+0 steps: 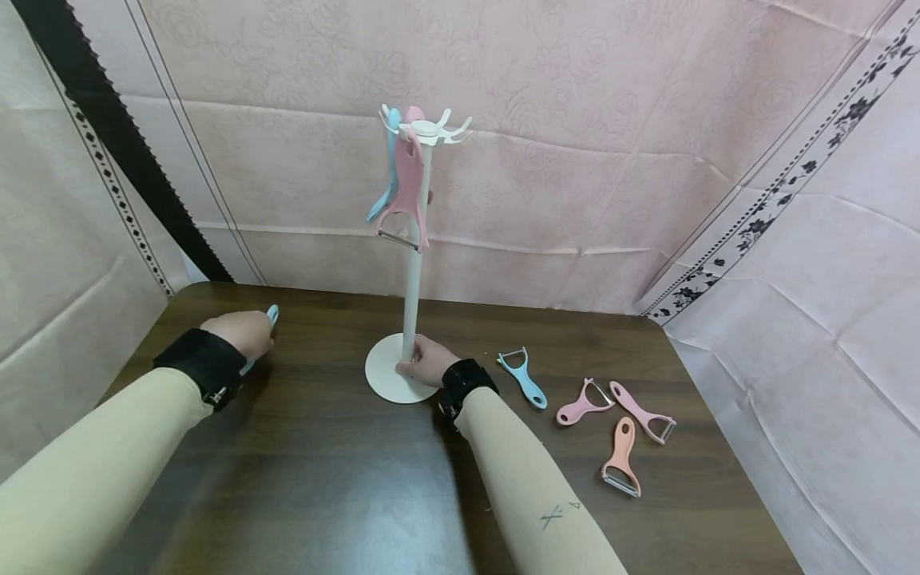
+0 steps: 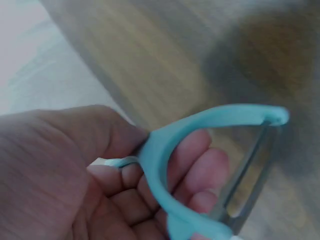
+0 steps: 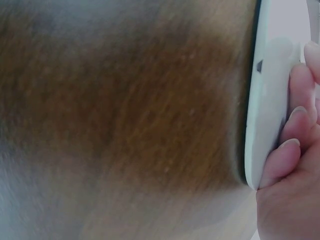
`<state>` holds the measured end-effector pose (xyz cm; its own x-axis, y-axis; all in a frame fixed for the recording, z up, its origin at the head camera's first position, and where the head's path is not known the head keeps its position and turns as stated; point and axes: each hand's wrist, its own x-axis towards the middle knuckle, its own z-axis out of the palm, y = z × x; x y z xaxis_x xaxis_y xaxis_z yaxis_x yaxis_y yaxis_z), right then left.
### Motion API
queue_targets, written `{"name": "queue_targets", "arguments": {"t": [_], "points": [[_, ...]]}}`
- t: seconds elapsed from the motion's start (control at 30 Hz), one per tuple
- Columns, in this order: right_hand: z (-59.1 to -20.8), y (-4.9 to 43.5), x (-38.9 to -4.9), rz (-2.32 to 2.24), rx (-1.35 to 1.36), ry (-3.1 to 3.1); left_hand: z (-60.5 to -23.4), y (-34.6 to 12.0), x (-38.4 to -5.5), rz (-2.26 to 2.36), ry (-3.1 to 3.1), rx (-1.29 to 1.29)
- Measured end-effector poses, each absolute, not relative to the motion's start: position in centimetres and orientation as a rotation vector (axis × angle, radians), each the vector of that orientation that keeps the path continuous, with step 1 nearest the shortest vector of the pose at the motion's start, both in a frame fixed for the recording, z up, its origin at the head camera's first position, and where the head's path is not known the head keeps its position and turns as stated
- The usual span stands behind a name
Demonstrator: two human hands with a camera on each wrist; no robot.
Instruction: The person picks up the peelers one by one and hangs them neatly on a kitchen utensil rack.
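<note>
Above the table's left side, my left hand (image 1: 240, 334) holds a light-blue peeler (image 2: 165, 145). In the left wrist view, the thumb presses its neck while the fingers curl behind it, and the forked head with its metal blade points away from the palm. My right hand (image 1: 430, 361) grips the white stand (image 1: 412, 299) low on its pole, and the right wrist view shows fingers against the round base (image 3: 270, 110). From the hooked top hang a pink peeler (image 1: 408, 180) and a blue peeler (image 1: 391, 164); what hangs behind them is partly hidden.
On the brown table (image 1: 323, 479), right of the stand, lie a blue peeler (image 1: 523, 379), a pink peeler (image 1: 580, 406), another pink peeler (image 1: 638, 409) and an orange peeler (image 1: 622, 455). Pale patterned cloth (image 1: 539, 239) hangs behind the table and at both sides.
</note>
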<state>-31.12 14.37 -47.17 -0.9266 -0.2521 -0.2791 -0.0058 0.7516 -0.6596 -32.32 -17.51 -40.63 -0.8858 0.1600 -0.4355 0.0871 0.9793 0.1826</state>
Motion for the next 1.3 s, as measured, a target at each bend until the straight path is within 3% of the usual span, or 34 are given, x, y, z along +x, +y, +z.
{"name": "queue_targets", "arguments": {"t": [0.43,1.03,1.3], "points": [[-47.6,14.6,-31.4,-1.005,-0.19,2.595,-36.4,-14.8,-31.4,0.568,3.148,0.519],[-47.1,14.4,-30.9,-0.965,-0.172,2.608,-31.3,-10.9,-29.5,1.137,3.531,0.811],[-46.8,14.2,-30.6,-0.974,-0.174,2.615,-29.4,-9.7,-29.0,1.137,3.551,0.868]]}}
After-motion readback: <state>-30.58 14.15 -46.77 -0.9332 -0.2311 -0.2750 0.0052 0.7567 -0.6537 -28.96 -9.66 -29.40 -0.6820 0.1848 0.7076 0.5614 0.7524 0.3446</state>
